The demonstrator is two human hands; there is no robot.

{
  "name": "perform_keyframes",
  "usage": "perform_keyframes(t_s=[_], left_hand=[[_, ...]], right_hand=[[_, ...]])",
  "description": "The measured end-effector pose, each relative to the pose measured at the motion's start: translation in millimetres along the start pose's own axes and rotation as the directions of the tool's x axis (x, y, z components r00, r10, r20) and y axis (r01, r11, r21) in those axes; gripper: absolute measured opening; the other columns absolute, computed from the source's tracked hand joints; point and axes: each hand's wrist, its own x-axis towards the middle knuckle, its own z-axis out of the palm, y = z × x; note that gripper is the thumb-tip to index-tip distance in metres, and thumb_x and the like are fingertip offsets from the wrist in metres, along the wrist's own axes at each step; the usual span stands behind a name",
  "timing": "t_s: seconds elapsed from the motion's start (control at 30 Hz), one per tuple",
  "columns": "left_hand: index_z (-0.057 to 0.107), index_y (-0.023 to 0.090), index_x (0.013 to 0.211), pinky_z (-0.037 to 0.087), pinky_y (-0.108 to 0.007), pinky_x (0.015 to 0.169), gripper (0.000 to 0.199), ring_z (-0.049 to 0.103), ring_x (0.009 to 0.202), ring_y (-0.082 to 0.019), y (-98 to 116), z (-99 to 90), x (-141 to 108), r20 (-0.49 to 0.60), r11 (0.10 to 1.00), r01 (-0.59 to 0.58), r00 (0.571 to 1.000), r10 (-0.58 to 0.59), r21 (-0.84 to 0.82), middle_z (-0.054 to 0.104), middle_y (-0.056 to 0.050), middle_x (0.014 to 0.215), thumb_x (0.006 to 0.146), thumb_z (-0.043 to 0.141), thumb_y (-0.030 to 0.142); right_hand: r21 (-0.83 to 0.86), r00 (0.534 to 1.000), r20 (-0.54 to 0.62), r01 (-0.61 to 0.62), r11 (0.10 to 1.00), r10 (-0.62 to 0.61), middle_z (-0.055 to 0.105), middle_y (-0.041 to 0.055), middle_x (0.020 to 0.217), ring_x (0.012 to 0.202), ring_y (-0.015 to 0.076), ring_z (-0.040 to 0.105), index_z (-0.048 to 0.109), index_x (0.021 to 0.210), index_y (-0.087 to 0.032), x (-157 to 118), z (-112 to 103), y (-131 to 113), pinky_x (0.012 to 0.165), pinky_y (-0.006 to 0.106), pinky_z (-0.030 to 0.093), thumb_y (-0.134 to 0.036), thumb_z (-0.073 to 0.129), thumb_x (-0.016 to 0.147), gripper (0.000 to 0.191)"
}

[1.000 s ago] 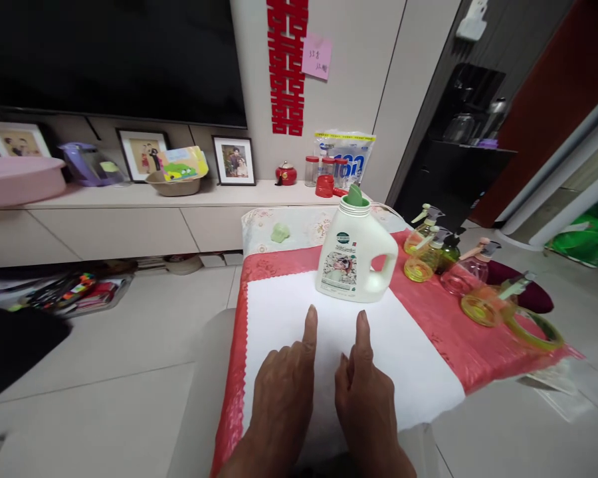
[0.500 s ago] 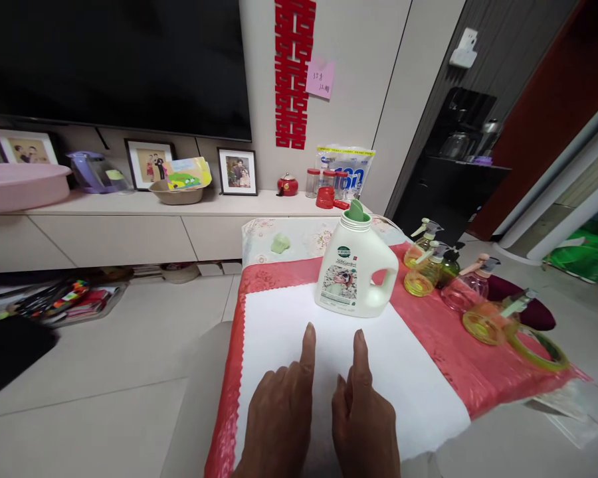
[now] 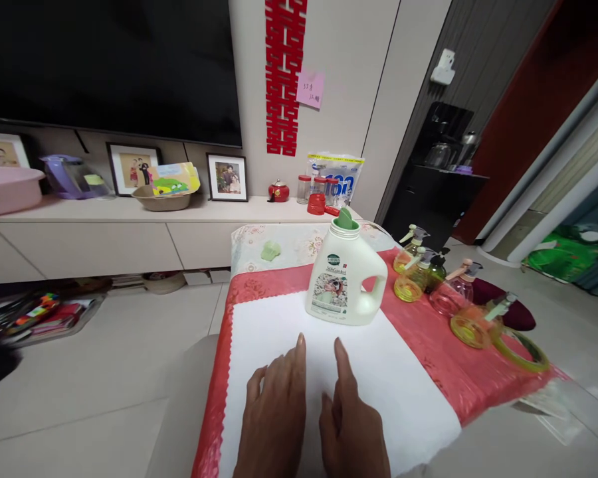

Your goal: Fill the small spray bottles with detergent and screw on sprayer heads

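My left hand (image 3: pixel 274 411) hovers over or rests on a white cloth (image 3: pixel 398 392), its index finger stretched forward and the others loosely extended; nothing is in it. Beside it my right hand (image 3: pixel 353 421) points its index finger ahead, the other fingers bent in, also without anything held. Just beyond the fingertips, apart from both hands, a white laundry detergent jug (image 3: pixel 346 272) stands upright on the cloth. A green spout piece (image 3: pixel 345 218) shows in its uncapped neck, and its handle faces right.
Several spray bottles (image 3: pixel 411 282) and a roll of yellowish tape (image 3: pixel 523 352) stand at the right on the red table covering (image 3: pixel 418 338). A green crumpled piece (image 3: pixel 270 250) lies behind left. A red measuring cup (image 3: pixel 317 204), jars and a white-and-blue bag (image 3: pixel 349 169) occupy the cabinet.
The view has turned slightly right and up, so everything sits a little farther left and lower. My left hand's curled fingers have straightened. The jug stays in place on the cloth.
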Motion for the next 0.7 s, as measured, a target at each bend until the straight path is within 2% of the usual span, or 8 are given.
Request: perform_keyframes(t_s=[0.1,0.23,0.37,0.43,0.5,0.53,0.57,0.7], left_hand=[[0.055,0.020,0.129,0.040,-0.051,0.101,0.051,0.062,0.118,-0.030,-2.8,17.4,-0.4,-0.097,0.999,-0.041,0.994,0.041,0.005,0.070,-0.009,0.123,0.083,0.045,-0.001],[0.060,0.022,0.124,0.040,-0.050,0.101,0.047,0.065,0.110,-0.027,-3.7,19.8,18.7,-0.066,0.994,-0.082,0.995,0.077,-0.072,0.073,-0.006,0.115,0.082,0.054,0.001],[0.059,0.021,0.125,0.047,-0.047,0.090,0.046,0.067,0.100,-0.026,0.5,6.5,61.3,0.004,0.976,-0.145,0.989,0.148,-0.161,0.073,-0.006,0.109,0.083,0.054,0.002],[0.058,0.021,0.127,0.049,-0.044,0.083,0.045,0.068,0.094,-0.026,4.0,5.7,80.4,0.041,0.961,-0.132,0.988,0.146,-0.244,0.073,-0.006,0.106,0.086,0.052,0.004],[0.057,0.019,0.129,0.051,-0.040,0.078,0.043,0.068,0.091,-0.025,7.5,12.6,91.5,0.025,0.939,-0.135,0.988,0.151,-0.315,0.073,-0.007,0.106,0.089,0.049,0.007],[0.057,0.018,0.128,0.051,-0.040,0.077,0.041,0.068,0.091,-0.025,9.0,18.6,93.5,-0.008,0.931,-0.147,0.988,0.153,-0.335,0.073,-0.008,0.107,0.089,0.048,0.007],[0.057,0.016,0.128,0.051,-0.039,0.077,0.041,0.068,0.092,-0.025,10.0,25.8,93.4,-0.056,0.926,-0.159,0.987,0.148,-0.342,0.073,-0.009,0.108,0.090,0.046,0.006],[0.054,0.014,0.128,0.051,-0.036,0.077,0.039,0.069,0.092,-0.024,8.9,54.1,80.9,-0.186,0.915,-0.204,0.972,0.146,-0.348,0.073,-0.010,0.107,0.092,0.043,0.006]], right_hand=[[0.097,0.997,0.019,0.073,0.993,-0.076,0.053,0.0015,0.075,0.059,0.0112,0.053,0.038,0.153,-0.018,1.0,-0.1,18.9,0.058,0.019,0.049,-0.038,0.040,0.108,0.049],[0.234,0.990,-0.011,0.137,0.963,-0.139,0.054,0.0005,0.085,0.067,0.0077,0.052,0.043,0.147,-0.023,14.1,-17.1,39.4,0.063,0.015,0.048,-0.039,0.049,0.107,0.044],[0.188,0.982,0.021,0.181,0.965,-0.188,0.058,0.0006,0.099,0.079,0.0055,0.059,0.048,0.145,-0.028,34.7,-53.5,57.6,0.070,0.010,0.051,-0.032,0.056,0.104,0.042],[0.130,0.994,-0.038,0.108,0.986,-0.103,0.060,0.0015,0.105,0.086,0.0072,0.061,0.059,0.135,-0.027,42.5,-71.6,73.3,0.074,0.012,0.052,-0.038,0.060,0.100,0.036],[0.139,0.987,-0.112,-0.096,0.986,0.112,0.062,0.0036,0.109,0.092,0.0120,0.063,0.069,0.119,-0.023,46.9,-86.6,96.4,0.077,0.016,0.054,-0.049,0.066,0.092,0.037],[0.205,0.936,-0.225,-0.227,0.952,0.272,0.063,0.0049,0.109,0.091,0.0141,0.063,0.071,0.111,-0.020,48.1,-93.1,110.6,0.077,0.019,0.055,-0.057,0.069,0.086,0.044],[0.214,0.886,-0.302,-0.296,0.931,0.351,0.063,0.0066,0.109,0.090,0.0158,0.064,0.070,0.111,-0.017,48.7,-99.4,126.3,0.076,0.021,0.055,-0.062,0.068,0.084,0.052],[0.196,0.656,-0.582,-0.461,0.866,0.481,0.059,0.0146,0.119,0.106,0.0246,0.060,0.058,0.132,-0.007,50.5,-124.0,193.1,0.094,0.037,0.052,-0.073,0.059,0.078,0.085]])
